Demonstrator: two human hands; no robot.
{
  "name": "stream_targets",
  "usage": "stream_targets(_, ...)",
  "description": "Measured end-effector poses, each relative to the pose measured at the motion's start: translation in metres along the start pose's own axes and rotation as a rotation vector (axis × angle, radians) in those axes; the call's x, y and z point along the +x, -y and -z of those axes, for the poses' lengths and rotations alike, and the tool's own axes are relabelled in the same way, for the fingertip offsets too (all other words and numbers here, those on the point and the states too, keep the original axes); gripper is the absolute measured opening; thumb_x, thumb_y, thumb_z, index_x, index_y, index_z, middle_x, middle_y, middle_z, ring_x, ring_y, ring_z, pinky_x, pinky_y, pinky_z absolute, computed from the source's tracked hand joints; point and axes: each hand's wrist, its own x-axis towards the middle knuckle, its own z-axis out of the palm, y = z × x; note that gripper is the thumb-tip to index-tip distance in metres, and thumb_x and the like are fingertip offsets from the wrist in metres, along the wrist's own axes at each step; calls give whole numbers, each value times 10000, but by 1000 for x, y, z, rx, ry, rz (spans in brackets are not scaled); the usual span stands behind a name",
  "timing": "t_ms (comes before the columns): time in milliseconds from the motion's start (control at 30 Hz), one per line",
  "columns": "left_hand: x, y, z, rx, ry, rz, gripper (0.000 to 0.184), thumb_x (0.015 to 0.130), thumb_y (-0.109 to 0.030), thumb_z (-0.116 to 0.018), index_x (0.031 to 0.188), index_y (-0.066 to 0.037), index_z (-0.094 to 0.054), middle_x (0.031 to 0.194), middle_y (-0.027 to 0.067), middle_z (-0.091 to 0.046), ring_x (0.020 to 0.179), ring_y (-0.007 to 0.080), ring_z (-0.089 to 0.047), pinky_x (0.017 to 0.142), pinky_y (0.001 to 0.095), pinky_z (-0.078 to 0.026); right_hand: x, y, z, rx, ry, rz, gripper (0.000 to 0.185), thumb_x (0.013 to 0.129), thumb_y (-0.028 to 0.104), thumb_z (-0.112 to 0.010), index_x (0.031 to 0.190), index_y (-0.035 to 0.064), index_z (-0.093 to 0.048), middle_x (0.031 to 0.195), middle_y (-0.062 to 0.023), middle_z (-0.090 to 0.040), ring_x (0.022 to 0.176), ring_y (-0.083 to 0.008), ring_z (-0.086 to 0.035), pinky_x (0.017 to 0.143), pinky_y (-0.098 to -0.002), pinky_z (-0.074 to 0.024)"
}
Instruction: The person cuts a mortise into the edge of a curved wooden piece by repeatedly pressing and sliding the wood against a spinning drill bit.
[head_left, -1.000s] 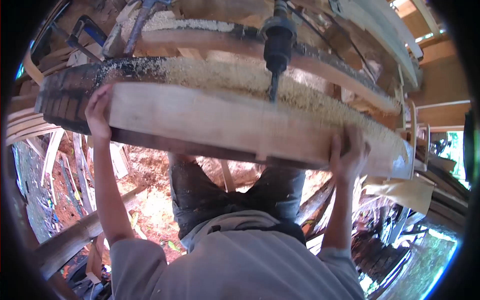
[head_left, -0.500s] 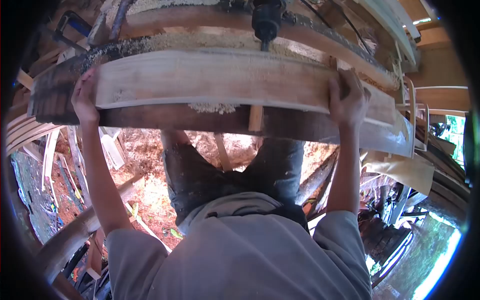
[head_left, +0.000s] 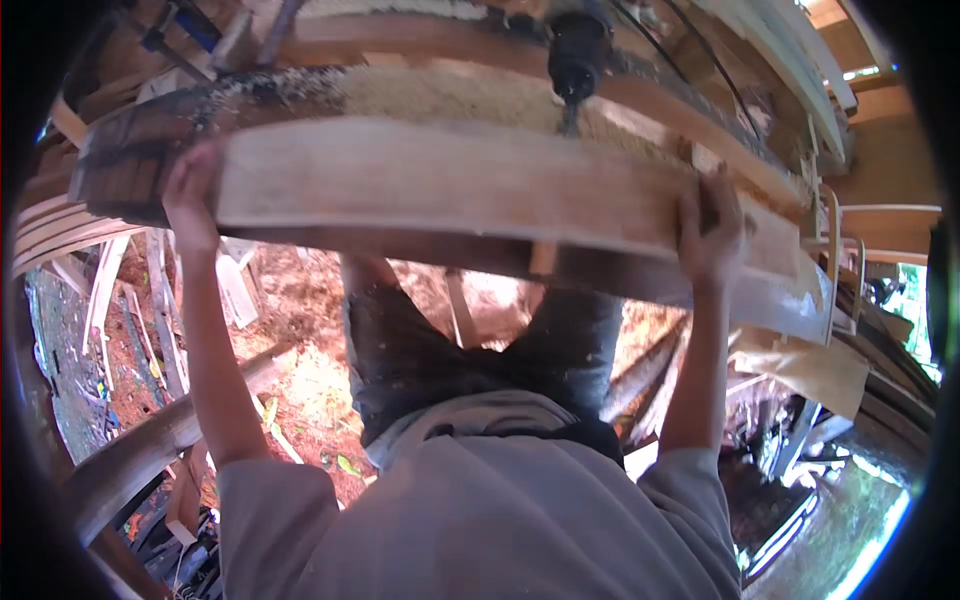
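A long, pale wooden plank (head_left: 450, 185) lies across in front of me, slightly blurred by motion. My left hand (head_left: 192, 195) grips its left end, with the fingers over the far side. Toward the right end, my right hand (head_left: 715, 230) is closed on the same plank, its thumb on the near part and its fingers reaching over. Beneath the plank is a dark, heavy beam (head_left: 130, 165) that shows at the left and along the near edge. Just beyond the plank, right of the middle, a dark drill chuck (head_left: 578, 62) points down with its bit.
Sawdust (head_left: 430, 92) covers the bench behind the plank. A rounded wooden rail (head_left: 400, 40) runs further back. A clamp (head_left: 160, 40) sits at the upper left. A round pole (head_left: 150, 460) stands at lower left, above ground strewn with wood scraps and shavings. More boards lean at the right.
The plank and both hands have shifted slightly right and down in view, partly with the camera. The sawdust clump along the plank's near edge no longer shows. Both hands keep their grip.
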Motion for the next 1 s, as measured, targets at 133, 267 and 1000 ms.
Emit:
stream_targets(133, -12, -19, 6, -134, -18, 101, 240, 958, -102, -527, 1091, 33, -674, 1129, 123, -691, 1081, 177, -610, 1017, 297, -420, -33, 11, 17, -36, 17, 27, 408, 832, 339, -699, 1130, 61, -697, 1175, -160, -686, 1166, -352, -617, 1007, -437, -371)
stream_targets(267, 6, -15, -1, 64, -20, 37, 223, 951, -71, -515, 1080, 24, -670, 1091, 91, -692, 1022, 132, -592, 950, 256, -419, 12, 21, 1, 28, 36, -26, 379, 850, 301, -686, 1136, 52, -691, 1201, -162, -679, 1185, -343, -606, 991, -449, -374)
stream_targets(1000, 2, -11, 11, -138, -67, 99, 188, 930, -11, -546, 1066, -13, -676, 891, -54, -609, 709, 5, -431, 628, 180, -322, -18, -209, -2, -47, -495, -318, 488, 886, 369, -679, 1182, -19, -659, 1173, -189, -664, 1094, -346, -619, 974, -413, -459)
